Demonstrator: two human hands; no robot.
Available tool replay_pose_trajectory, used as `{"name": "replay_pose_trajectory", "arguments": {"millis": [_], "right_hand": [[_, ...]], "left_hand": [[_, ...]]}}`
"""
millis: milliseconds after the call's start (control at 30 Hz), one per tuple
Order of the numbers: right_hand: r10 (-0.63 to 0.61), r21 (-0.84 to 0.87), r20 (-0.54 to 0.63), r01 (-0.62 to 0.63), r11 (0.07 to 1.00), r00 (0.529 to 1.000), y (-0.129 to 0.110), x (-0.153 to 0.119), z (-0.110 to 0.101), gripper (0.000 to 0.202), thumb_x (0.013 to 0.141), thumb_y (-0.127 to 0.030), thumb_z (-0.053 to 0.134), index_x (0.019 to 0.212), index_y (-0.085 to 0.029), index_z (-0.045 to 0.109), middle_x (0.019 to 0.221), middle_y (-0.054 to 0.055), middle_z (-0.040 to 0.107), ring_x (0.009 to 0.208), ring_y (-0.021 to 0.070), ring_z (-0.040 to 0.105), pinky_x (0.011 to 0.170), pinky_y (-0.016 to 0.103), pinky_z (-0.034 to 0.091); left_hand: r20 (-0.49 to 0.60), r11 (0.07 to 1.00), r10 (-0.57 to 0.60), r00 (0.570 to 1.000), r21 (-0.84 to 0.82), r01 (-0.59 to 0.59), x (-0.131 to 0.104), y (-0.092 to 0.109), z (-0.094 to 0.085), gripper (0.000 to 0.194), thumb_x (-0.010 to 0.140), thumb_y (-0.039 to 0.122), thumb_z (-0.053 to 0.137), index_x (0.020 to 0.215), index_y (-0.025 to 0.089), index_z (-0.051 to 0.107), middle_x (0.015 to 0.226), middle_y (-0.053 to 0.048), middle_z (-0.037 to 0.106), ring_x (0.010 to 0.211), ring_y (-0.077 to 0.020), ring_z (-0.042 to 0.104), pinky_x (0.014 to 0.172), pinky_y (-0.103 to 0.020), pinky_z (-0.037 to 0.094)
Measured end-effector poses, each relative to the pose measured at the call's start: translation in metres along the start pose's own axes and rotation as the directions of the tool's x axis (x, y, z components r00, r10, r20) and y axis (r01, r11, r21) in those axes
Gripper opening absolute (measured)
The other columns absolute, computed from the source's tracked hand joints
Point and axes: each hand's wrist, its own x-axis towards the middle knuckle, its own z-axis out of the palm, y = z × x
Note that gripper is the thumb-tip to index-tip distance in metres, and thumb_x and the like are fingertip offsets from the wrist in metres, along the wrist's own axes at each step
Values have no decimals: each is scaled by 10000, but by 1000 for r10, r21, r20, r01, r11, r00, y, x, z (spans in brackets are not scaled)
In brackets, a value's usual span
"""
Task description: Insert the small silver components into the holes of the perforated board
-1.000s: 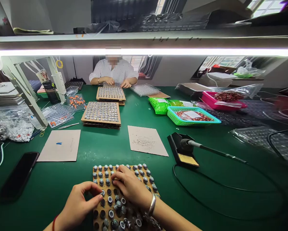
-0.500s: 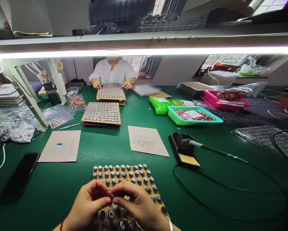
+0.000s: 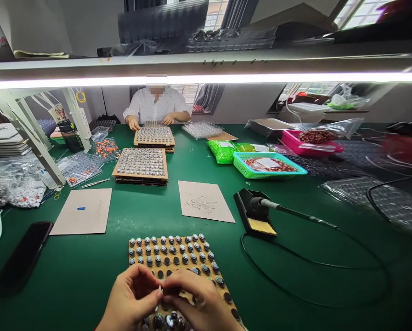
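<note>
Your left hand (image 3: 133, 296) and right hand (image 3: 199, 299) meet over the board (image 3: 143, 245), each grip closed on one small part (image 3: 160, 288), with caps (image 3: 194, 257) standing in rows beyond.

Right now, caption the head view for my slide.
Left hand and right hand meet at a small part above a board of round pieces, a soldering iron in its stand at right.
</note>
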Motion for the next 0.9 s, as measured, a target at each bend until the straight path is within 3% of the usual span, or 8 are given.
{"name": "replay_pose_trajectory", "arguments": {"millis": [133, 233, 333, 600, 800, 900], "right_hand": [[261, 12, 1, -261, 965, 965, 14, 11, -18, 78, 797, -195, 658, 871, -177, 672, 811, 40, 709, 743, 175, 673, 698, 266, 552], [274, -185, -9, -271, 945, 962, 27, 23, -24, 76, 814, -174, 598, 862, -177, 657, 813, 40, 703, 743, 180, 663, 703, 300, 542], [245, -307, 18, -227, 924, 969, 34, 33, -16, 94, 802, -123, 585, 796, -187, 654, 803, 35, 679, 759, 191, 634, 720, 327, 505], [268, -430, 48, -222, 875, 962, 43, 36, -2, 102, 814, -90, 606, 801, -174, 663, 837, 56, 640, 820, 217, 596, 749, 342, 477], [273, -487, 37, -221, 845, 961, 45, 33, -9, 94, 810, -93, 636, 865, -156, 679, 887, 82, 598, 876, 245, 572, 786, 393, 485], [239, -465, 72, -179, 867, 968, 36, 32, -3, 146, 846, -82, 586, 923, -168, 676, 919, 79, 604, 888, 224, 576, 799, 365, 487]], "left_hand": [[-47, 960, 51, 998, 277, -36, -2, 10, -19, 239, 713, 357, 750, 814, 167, 647, 838, -69, 718, 792, -198, 670, 733, -267, 520], [-39, 786, 147, 988, 611, -92, -5, 20, -37, 175, 800, 353, 643, 841, 193, 701, 872, -63, 721, 808, -208, 673, 757, -282, 530], [7, 609, 229, 973, 779, -149, -8, 20, -48, 154, 836, 300, 579, 853, 219, 708, 902, -46, 707, 807, -191, 662, 743, -268, 530], [85, 419, 278, 957, 886, -200, -4, 6, -48, 172, 861, 183, 507, 902, 207, 672, 927, -46, 683, 831, -177, 652, 763, -272, 522], [86, 398, 221, 971, 901, -171, 3, 7, -50, 183, 863, 163, 497, 965, 203, 643, 965, -49, 698, 865, -200, 652, 780, -313, 520], [77, 387, 216, 973, 908, -157, 3, 7, -51, 162, 852, 154, 524, 956, 202, 639, 961, -47, 690, 872, -207, 638, 790, -332, 513]]}}
